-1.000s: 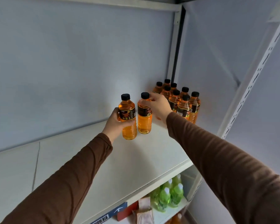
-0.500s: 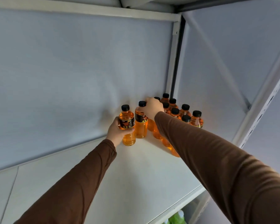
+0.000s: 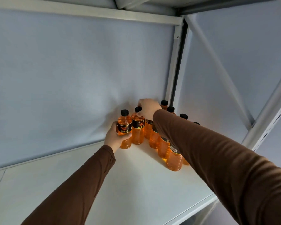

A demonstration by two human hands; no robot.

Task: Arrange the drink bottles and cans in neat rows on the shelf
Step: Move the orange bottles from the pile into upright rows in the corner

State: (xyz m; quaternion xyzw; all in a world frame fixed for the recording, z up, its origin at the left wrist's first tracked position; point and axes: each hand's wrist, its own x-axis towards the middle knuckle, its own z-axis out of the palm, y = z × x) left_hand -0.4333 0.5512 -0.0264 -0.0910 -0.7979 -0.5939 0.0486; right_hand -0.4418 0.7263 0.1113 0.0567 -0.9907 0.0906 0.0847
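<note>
Two orange bottles are in my hands, both at the left edge of the bottle block point(image 3: 162, 143) that fills the back right corner of the shelf point(image 3: 136, 184). My left hand point(image 3: 116, 138) is wrapped around the body of the outer bottle point(image 3: 125, 129), fingers curled across its dark label; its base looks to be on or just above the board, I cannot tell which. My right hand point(image 3: 147, 109) comes down from above, fingers closed on the neck and shoulder of the inner bottle point(image 3: 137, 128), which stands touching the block's left column.

To do this well, I judge I should slide each bottle back until its cap lines up with the block's rearmost caps, labels facing me, and keep them upright so they do not nudge their neighbours out of line. I should let go only once each base sits flat.

Both my arms reach far forward and up, brown sleeves stretched. My right forearm crosses over the block and hides most of it, so I must go by feel there.
</note>
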